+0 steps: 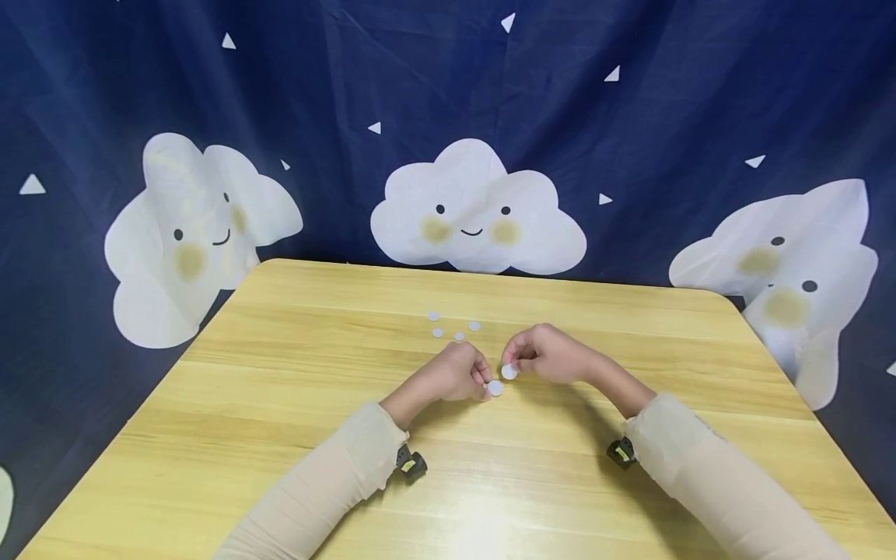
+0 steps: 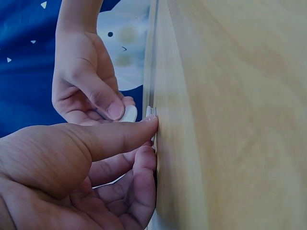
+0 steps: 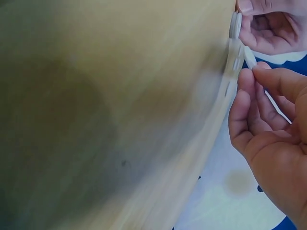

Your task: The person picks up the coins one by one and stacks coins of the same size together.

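Note:
My right hand pinches a small white disc between thumb and fingertips, tilted and just off the wood. In the right wrist view this disc shows its thin edge. Close by on the left, my left hand steadies another white round at the tabletop, thumb and curled fingers at its edge. Seen edge-on in the right wrist view, that piece looks like two flat discs stacked together. The two hands nearly meet, with a narrow gap between their discs.
Several loose white discs lie on the wooden table beyond the hands. A dark blue curtain with smiling clouds hangs behind the table's far edge. Small black cameras sit at both wrists.

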Action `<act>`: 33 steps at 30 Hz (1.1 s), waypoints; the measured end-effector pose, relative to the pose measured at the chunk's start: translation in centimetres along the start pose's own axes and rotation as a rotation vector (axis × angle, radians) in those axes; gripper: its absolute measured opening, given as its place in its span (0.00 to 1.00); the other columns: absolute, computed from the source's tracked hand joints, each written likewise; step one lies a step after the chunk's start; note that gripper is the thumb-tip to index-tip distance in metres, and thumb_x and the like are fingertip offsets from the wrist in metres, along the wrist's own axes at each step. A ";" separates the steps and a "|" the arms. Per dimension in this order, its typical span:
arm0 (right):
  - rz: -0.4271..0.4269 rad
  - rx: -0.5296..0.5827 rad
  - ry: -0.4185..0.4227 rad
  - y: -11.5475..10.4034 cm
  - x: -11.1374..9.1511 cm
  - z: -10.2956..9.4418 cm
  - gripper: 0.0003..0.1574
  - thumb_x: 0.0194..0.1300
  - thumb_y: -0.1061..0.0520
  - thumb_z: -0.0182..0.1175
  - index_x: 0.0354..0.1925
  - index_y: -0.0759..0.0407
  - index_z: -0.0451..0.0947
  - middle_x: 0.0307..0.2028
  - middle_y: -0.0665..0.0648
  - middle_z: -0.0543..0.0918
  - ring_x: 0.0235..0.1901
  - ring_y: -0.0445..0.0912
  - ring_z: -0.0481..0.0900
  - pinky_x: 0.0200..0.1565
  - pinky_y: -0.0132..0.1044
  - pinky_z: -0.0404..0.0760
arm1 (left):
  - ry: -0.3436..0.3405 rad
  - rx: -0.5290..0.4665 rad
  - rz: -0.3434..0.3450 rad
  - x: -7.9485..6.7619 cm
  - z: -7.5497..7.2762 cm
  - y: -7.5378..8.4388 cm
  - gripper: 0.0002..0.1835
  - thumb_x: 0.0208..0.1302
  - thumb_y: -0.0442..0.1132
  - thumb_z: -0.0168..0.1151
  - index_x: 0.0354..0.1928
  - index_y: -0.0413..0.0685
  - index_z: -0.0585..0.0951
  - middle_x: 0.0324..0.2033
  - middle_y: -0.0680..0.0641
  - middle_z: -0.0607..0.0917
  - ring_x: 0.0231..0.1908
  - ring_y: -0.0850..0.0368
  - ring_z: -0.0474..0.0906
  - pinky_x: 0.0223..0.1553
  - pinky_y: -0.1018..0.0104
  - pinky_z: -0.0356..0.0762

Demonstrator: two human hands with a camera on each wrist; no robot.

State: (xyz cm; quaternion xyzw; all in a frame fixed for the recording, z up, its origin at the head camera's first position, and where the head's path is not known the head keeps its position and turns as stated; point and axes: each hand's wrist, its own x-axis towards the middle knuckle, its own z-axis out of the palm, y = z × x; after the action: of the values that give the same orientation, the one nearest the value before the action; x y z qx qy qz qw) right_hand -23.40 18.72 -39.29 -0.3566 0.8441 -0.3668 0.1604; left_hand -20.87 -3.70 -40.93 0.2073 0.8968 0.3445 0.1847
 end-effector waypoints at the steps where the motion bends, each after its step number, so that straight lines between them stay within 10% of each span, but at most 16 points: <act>1: -0.003 0.014 -0.002 0.0 -0.1 0.1 0.07 0.65 0.72 0.64 0.39 0.65 0.85 0.35 0.56 0.88 0.35 0.45 0.83 0.41 0.34 0.83 | 0.000 0.001 0.000 0.0 0.0 0.0 0.09 0.54 0.32 0.79 0.32 0.48 0.86 0.26 0.53 0.83 0.29 0.60 0.77 0.33 0.70 0.78; 33: 0.121 0.220 0.007 -0.1 -0.2 2.7 0.09 0.62 0.74 0.61 0.41 0.71 0.83 0.35 0.60 0.87 0.37 0.49 0.83 0.45 0.33 0.83 | 0.009 -0.012 0.011 -0.1 0.2 -0.1 0.09 0.53 0.30 0.79 0.33 0.44 0.86 0.27 0.53 0.83 0.30 0.60 0.78 0.34 0.70 0.79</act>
State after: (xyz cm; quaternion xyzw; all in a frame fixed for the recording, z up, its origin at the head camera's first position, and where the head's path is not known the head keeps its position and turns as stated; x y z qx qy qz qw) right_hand -21.79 17.46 -41.06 -0.2840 0.8194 -0.4480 0.2176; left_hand -20.77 -3.72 -41.10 0.2097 0.8943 0.3518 0.1800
